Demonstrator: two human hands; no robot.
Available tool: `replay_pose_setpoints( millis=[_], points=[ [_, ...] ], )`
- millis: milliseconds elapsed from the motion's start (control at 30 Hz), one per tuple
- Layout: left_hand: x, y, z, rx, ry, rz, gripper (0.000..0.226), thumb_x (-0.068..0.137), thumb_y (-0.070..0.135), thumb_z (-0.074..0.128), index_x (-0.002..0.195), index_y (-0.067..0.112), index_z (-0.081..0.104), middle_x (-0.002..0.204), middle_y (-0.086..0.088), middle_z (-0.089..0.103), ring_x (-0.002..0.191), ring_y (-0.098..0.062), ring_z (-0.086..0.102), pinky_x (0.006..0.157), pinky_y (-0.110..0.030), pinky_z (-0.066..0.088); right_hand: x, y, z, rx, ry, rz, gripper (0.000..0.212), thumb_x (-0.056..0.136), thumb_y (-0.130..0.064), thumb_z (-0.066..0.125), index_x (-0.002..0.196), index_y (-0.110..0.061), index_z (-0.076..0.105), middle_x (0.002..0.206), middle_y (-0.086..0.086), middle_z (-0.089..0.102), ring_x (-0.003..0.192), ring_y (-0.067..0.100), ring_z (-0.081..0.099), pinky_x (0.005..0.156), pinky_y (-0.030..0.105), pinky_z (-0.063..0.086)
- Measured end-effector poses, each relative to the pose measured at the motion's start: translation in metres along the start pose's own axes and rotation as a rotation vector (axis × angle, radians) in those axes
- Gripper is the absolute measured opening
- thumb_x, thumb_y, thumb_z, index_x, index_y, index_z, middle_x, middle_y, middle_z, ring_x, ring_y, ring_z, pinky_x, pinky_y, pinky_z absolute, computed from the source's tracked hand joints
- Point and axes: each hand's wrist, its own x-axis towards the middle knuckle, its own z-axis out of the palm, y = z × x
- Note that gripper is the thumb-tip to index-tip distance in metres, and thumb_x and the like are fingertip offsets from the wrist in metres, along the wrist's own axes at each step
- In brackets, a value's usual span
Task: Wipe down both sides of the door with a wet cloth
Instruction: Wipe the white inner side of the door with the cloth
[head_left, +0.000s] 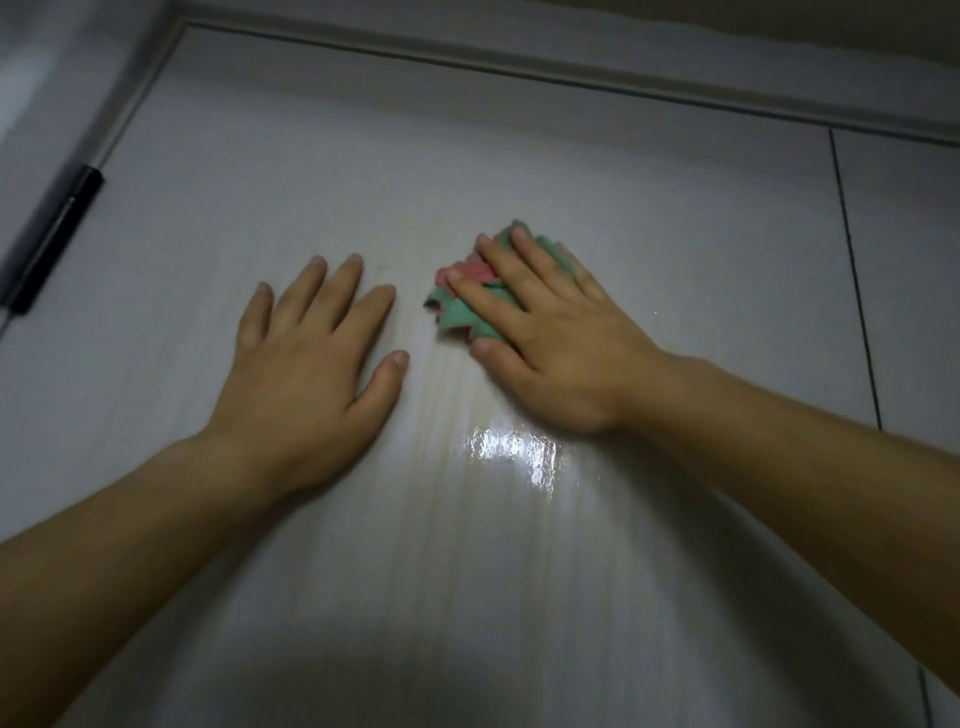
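You are pressing your left hand (311, 353) open and flat, holding nothing, against the door (519, 156), likely bracing the panel against the wiping pressure. Just beside it, your right hand (545, 332) is spreading its fingers over the bunched green-and-red cloth (457, 306), pinning it against the door's upper area. Beyond, the black hinge (52, 239) and top frame (571, 73) are marking the limits left to cover.

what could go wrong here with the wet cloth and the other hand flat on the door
1. The door shines wet just below the right hand; either palm may slip on that film.
2. The cloth is bunched under the fingers, so each pass likely covers only a narrow strip.
3. The left hand rests flat on the panel and may leave prints there.
4. Strokes toward the hinge risk catching the cloth.
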Motion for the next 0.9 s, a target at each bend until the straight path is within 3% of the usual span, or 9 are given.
replay_pose_setpoints(
  millis=[200, 367, 433, 567, 700, 800, 900],
  points=[
    [-0.005, -0.008, -0.002, 0.022, -0.038, 0.041, 0.075, 0.097, 0.062, 0.014, 0.164, 0.029, 0.021, 0.174, 0.001, 0.01, 0.161, -0.023, 0.005, 0.129, -0.051, 0.005, 0.061, 0.037, -0.022, 0.003, -0.016, 0.295, 0.062, 0.106, -0.055, 0.015, 0.162, -0.036, -0.003, 0.171, 0.004, -0.012, 0.156, 0.027, -0.019, 0.125, 0.048, -0.013],
    [-0.005, -0.018, -0.007, 0.003, -0.08, 0.107, 0.079, 0.094, 0.067, 0.011, 0.165, 0.033, 0.01, 0.174, 0.005, -0.001, 0.16, -0.013, -0.007, 0.129, -0.041, -0.003, 0.02, -0.007, 0.001, -0.004, 0.003, -0.037, 0.065, 0.1, -0.062, 0.009, 0.16, -0.042, -0.005, 0.171, -0.003, -0.01, 0.156, 0.018, -0.02, 0.126, 0.042, -0.013],
    [-0.009, -0.027, -0.009, -0.033, -0.073, 0.128, 0.079, 0.095, 0.066, 0.015, 0.166, 0.031, 0.011, 0.174, 0.003, 0.001, 0.159, -0.012, -0.007, 0.129, -0.037, -0.005, 0.039, 0.012, -0.009, -0.034, -0.016, 0.04, 0.063, 0.102, -0.061, 0.011, 0.16, -0.043, -0.004, 0.172, -0.002, -0.009, 0.157, 0.02, -0.017, 0.126, 0.042, -0.01],
    [-0.02, -0.059, -0.013, -0.007, -0.039, 0.079, 0.076, 0.098, 0.063, 0.018, 0.164, 0.025, 0.019, 0.174, -0.005, 0.009, 0.161, -0.021, -0.001, 0.129, -0.047, -0.004, 0.08, 0.02, -0.023, -0.005, -0.033, 0.334, 0.062, 0.106, -0.055, 0.015, 0.162, -0.036, -0.003, 0.172, 0.004, -0.01, 0.157, 0.027, -0.017, 0.126, 0.048, -0.01],
    [-0.022, -0.096, -0.018, 0.027, -0.052, 0.01, 0.075, 0.098, 0.062, 0.017, 0.163, 0.025, 0.023, 0.173, -0.009, 0.011, 0.161, -0.028, 0.002, 0.128, -0.059, -0.002, 0.059, -0.054, 0.002, -0.009, 0.038, 0.137, 0.065, 0.102, -0.057, 0.01, 0.162, -0.036, 0.001, 0.172, 0.005, -0.005, 0.157, 0.027, -0.013, 0.127, 0.047, -0.009],
    [-0.022, -0.111, -0.02, 0.028, -0.08, 0.051, 0.072, 0.099, 0.063, 0.016, 0.164, 0.031, 0.019, 0.174, -0.004, 0.009, 0.161, -0.028, 0.002, 0.127, -0.061, 0.001, 0.052, -0.073, 0.007, -0.015, -0.028, 0.012, 0.065, 0.101, -0.06, 0.009, 0.161, -0.04, -0.003, 0.172, 0.0, -0.005, 0.157, 0.022, -0.015, 0.127, 0.046, -0.007],
    [-0.022, -0.115, -0.021, 0.024, -0.076, 0.069, 0.071, 0.099, 0.063, 0.014, 0.164, 0.033, 0.017, 0.174, -0.001, 0.008, 0.161, -0.026, 0.003, 0.127, -0.061, 0.004, 0.086, -0.045, -0.007, -0.047, -0.03, 0.156, 0.063, 0.102, -0.06, 0.01, 0.161, -0.041, -0.002, 0.172, 0.001, -0.006, 0.157, 0.024, -0.014, 0.126, 0.044, -0.01]
  ],
)
